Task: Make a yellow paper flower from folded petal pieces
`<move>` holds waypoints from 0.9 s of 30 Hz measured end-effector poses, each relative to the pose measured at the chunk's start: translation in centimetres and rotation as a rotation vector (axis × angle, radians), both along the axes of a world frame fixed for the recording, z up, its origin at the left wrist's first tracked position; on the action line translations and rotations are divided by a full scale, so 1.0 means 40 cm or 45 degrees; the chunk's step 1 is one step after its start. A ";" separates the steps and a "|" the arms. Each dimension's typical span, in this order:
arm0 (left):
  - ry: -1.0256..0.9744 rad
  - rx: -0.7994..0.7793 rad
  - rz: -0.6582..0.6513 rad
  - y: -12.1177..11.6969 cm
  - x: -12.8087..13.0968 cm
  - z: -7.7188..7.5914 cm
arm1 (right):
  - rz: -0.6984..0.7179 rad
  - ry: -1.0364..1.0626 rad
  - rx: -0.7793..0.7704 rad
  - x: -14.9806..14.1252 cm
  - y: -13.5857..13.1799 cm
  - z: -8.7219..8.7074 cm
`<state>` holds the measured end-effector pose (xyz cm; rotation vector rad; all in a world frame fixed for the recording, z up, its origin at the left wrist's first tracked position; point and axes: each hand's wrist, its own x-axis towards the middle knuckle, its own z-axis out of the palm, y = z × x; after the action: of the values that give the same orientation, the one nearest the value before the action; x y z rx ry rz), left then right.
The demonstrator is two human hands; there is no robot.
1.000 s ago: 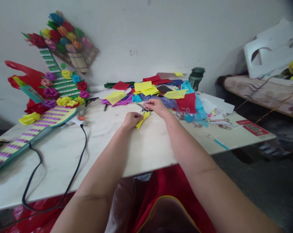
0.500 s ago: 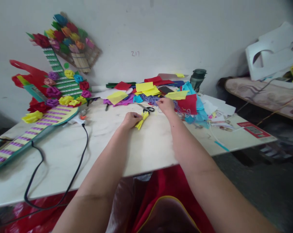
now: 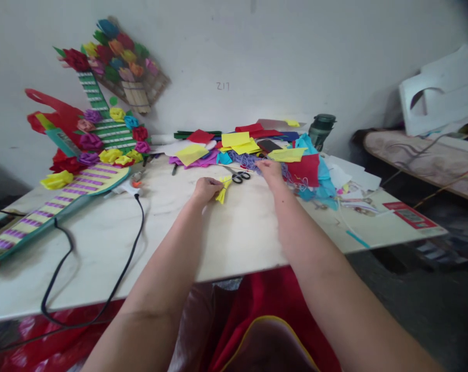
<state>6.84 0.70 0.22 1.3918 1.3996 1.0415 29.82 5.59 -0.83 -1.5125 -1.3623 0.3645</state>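
My left hand is closed round a bundle of folded yellow paper, holding it just above the pale table. My right hand reaches further back, fingers curled at a tangle of purple and white yarn beside the heap of coloured paper; what it pinches, if anything, is too small to make out. Black-handled scissors lie between the two hands, nearer my right one.
Coloured paper sheets are piled along the wall. Paper-flower crafts fill the table's left side. A glue gun with a black cord lies left of my hands. A dark green bottle stands at the back right. A bed lies to the right.
My right hand left the yellow bundle and moved right and back to the yarn by the paper heap. My left hand kept hold of the bundle. The scissors came into view.
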 end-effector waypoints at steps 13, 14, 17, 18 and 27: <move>-0.146 0.268 0.008 0.000 0.010 -0.008 | 0.088 -0.998 0.689 -0.111 -0.087 0.190; -0.166 0.245 -0.009 0.000 0.010 -0.011 | 0.104 -0.991 0.706 -0.112 -0.076 0.209; -0.210 0.130 -0.070 0.001 0.009 -0.020 | 0.198 -0.872 0.763 -0.112 -0.024 0.268; -0.212 0.082 -0.088 0.000 0.009 -0.021 | 0.243 -0.817 0.758 -0.112 -0.004 0.282; -0.233 -0.092 -0.164 -0.004 -0.004 -0.008 | 0.143 -0.814 -0.357 -0.085 0.055 0.199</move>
<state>6.69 0.56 -0.10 1.2828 1.1876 0.9979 26.42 7.80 7.12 -1.8820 -1.9620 0.1428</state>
